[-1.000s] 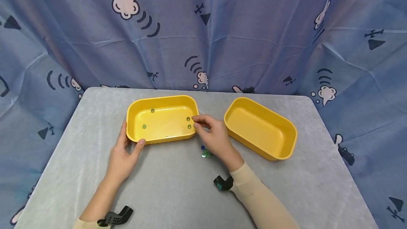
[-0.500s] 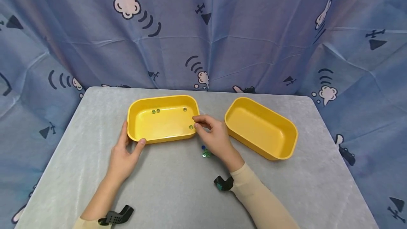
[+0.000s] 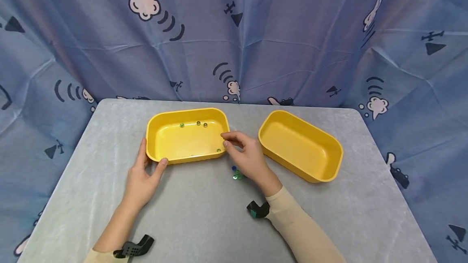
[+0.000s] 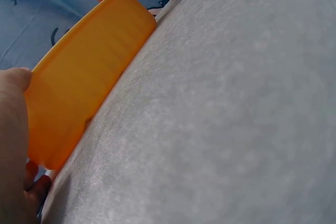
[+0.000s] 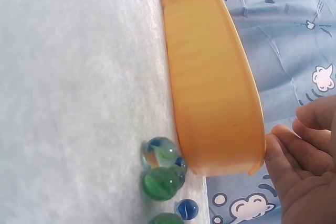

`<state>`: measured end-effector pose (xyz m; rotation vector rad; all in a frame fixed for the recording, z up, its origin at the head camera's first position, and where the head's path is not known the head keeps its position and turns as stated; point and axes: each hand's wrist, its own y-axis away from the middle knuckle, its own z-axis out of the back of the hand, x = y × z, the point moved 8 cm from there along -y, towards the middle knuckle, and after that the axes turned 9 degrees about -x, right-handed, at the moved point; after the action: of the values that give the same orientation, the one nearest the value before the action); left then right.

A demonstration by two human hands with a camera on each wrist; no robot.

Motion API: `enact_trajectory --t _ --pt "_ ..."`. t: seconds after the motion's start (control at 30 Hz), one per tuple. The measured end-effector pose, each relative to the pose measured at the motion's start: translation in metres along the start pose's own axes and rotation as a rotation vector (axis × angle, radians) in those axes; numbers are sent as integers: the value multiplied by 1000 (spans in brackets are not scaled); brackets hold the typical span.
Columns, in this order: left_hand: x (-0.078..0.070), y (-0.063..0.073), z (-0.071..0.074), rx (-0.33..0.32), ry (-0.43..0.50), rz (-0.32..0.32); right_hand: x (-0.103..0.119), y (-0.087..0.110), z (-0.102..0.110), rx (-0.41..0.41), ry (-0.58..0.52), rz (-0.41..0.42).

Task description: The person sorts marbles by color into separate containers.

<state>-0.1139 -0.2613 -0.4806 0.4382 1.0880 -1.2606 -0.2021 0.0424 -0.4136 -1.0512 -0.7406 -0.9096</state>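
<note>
On the left in the head view stands a yellow plastic tub (image 3: pixel 188 137) with several small glass marbles (image 3: pixel 198 123) inside. My left hand (image 3: pixel 140 182) grips its left end, thumb over the near rim and fingers along the side, as the left wrist view also shows. By the tub's right rim is my right hand (image 3: pixel 246 155), fingers loosely bent; in the right wrist view its thumb (image 5: pixel 275 156) meets or nearly meets the rim, and no marble shows between the fingertips. Green and clear marbles (image 3: pixel 237 175) and a blue marble (image 5: pixel 187 209) lie on the table below that hand.
A second yellow tub (image 3: pixel 300 147) stands at an angle on the right, with no marbles visible in it. Both tubs rest on a grey-covered table (image 3: pixel 197 214). A blue patterned curtain (image 3: pixel 204 31) hangs behind and at the sides.
The marbles inside the left tub have rolled about; three are now along its far side and one lies near the right front corner. Both hands and both tubs stay nearly in place.
</note>
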Motion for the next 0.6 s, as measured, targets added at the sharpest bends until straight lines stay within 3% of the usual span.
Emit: enact_trajectory --t 0.6 --pt "-1 0 -1 3 -2 -2 7 4 5 12 -10 7"
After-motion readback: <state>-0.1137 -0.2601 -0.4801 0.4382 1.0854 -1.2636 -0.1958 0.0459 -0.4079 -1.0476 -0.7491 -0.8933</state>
